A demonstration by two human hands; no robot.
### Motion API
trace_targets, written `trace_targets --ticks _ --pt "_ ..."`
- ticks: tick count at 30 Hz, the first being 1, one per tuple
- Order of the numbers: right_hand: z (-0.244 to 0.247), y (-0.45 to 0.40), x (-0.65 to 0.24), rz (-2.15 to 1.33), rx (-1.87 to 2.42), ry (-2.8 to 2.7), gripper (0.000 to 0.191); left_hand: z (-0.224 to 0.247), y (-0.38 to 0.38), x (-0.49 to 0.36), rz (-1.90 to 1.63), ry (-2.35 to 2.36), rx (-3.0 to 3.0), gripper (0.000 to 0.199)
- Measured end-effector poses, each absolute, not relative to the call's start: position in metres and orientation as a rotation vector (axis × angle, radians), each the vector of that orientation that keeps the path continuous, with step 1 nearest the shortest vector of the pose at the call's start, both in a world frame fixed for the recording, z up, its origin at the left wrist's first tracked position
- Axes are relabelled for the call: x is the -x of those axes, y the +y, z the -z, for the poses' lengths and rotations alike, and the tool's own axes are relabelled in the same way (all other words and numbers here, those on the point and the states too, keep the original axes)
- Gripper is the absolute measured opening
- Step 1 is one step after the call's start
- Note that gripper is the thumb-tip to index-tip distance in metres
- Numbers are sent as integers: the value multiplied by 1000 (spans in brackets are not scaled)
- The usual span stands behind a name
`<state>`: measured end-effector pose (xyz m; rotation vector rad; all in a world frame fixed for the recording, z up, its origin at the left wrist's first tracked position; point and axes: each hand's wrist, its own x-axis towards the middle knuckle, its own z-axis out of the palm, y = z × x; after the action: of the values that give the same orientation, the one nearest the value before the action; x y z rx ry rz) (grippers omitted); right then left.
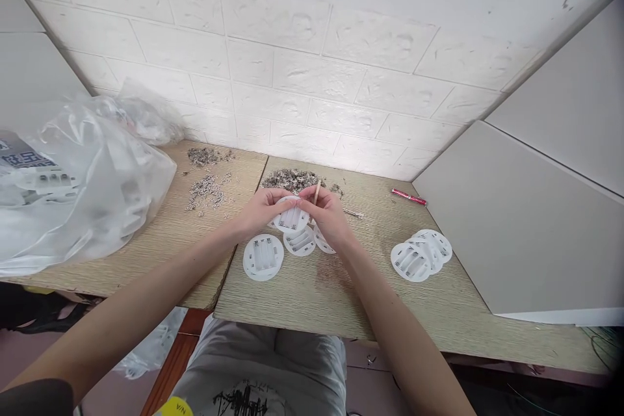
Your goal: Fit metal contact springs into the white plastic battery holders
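Both hands meet over the middle of the table. My left hand [266,209] is closed on the left edge of a round white plastic battery holder [292,218] with slots in its face. My right hand [327,216] is closed around a thin wooden stick [317,192], its fingertips at the holder's upper right edge; whatever small part may be pinched there cannot be made out. Below the hands lie another white disc [299,244], one partly hidden by my right hand [323,242], and a slotted disc [263,259] nearer my left forearm.
Behind my hands is a pile of small metal pieces [292,179]; smaller piles [205,194] lie left. A stack of white discs [413,261] and a red pen [408,197] are at right. A full plastic bag [121,188] stands left. A tiled wall [312,71] closes the back.
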<state>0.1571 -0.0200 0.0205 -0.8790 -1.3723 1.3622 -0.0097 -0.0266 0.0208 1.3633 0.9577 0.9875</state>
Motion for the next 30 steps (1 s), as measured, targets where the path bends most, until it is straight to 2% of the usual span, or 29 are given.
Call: trace_targets --ticks 7,12,16,26,30 --pt "-20 -17 -160 -1273 882 -1403 26 -18 -26 9 -1015 880 -1291 42" --pt "-24 -16 -168 -674 894 -1722 11 -21 -26 11 -992 811 -1235 40" --pt "-22 -15 -170 -405 866 -1819 16 -25 -26 12 -1015 678 -1095 32" --pt "-21 -18 -167 -447 865 -1804 10 -19 -24 13 -998 595 -969 36" --pt "-23 -20 -165 -577 867 -1730 9 -24 -27 11 -1002 608 -898 47"
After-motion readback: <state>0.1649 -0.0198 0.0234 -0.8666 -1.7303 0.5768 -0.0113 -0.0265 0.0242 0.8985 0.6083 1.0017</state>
